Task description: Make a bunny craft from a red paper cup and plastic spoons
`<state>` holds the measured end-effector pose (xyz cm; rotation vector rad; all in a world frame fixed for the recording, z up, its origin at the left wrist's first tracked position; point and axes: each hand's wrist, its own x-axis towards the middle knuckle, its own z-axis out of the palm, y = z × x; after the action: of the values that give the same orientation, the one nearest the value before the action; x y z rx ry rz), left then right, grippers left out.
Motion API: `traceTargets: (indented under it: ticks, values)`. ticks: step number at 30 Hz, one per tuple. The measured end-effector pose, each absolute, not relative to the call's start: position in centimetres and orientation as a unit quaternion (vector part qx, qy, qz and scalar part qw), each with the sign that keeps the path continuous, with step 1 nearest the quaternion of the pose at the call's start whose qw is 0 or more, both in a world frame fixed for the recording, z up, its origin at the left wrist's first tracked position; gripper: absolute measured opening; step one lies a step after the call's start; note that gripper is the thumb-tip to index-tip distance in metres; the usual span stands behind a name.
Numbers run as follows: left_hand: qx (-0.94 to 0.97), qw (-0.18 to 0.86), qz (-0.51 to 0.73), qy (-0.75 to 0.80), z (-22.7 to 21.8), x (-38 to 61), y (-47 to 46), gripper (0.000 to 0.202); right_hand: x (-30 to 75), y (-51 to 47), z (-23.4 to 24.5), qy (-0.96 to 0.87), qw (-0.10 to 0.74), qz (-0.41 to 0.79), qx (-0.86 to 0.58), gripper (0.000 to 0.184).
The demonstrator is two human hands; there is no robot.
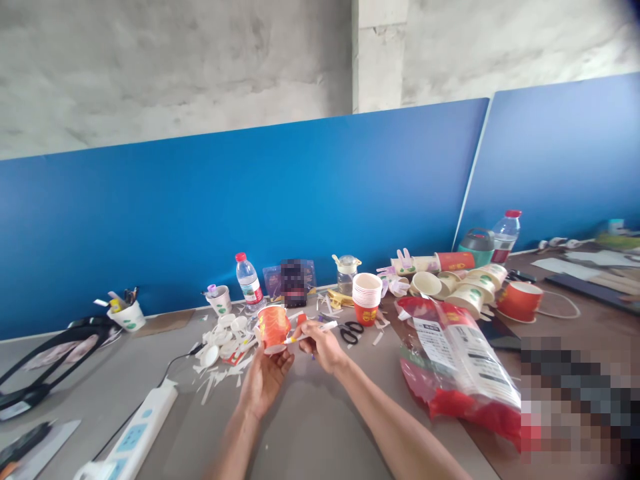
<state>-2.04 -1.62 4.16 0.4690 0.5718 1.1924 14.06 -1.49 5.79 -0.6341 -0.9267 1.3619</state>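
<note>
My left hand grasped a red paper cup, my right hand held a white marker beside it, black scissors lay right of both hands

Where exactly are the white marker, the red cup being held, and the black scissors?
White marker (327, 327): head view, on its white barrel.
Red cup (274, 326): head view, on its printed side.
Black scissors (353, 329): head view, on the handles.

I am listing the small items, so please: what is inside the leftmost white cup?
The leftmost white cup holds a yellow item and some dark-tipped items. Its wall hides their lower ends and the cup's bottom.
</note>
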Motion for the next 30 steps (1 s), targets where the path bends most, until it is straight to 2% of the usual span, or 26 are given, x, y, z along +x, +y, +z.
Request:
traceTargets:
  ticks: [11,19,30]
  values:
    - [0.212,0.778,0.532,0.259,3.83,-2.43,-1.46,0.028,14.6,-0.9,5.54,-0.374,0.657,0.598,-0.266,0.027]
    - [0.212,0.783,0.526,0.257,4.19,-2.4,-1.64,0.022,13.99,-1.42,5.72,-0.393,0.637,0.609,-0.262,0.031]
    - [0.197,0.785,0.521,0.27,4.35,-2.4,-1.58,0.033,14.68,-0.84,5.37,-0.365,0.651,0.61,-0.264,0.03]
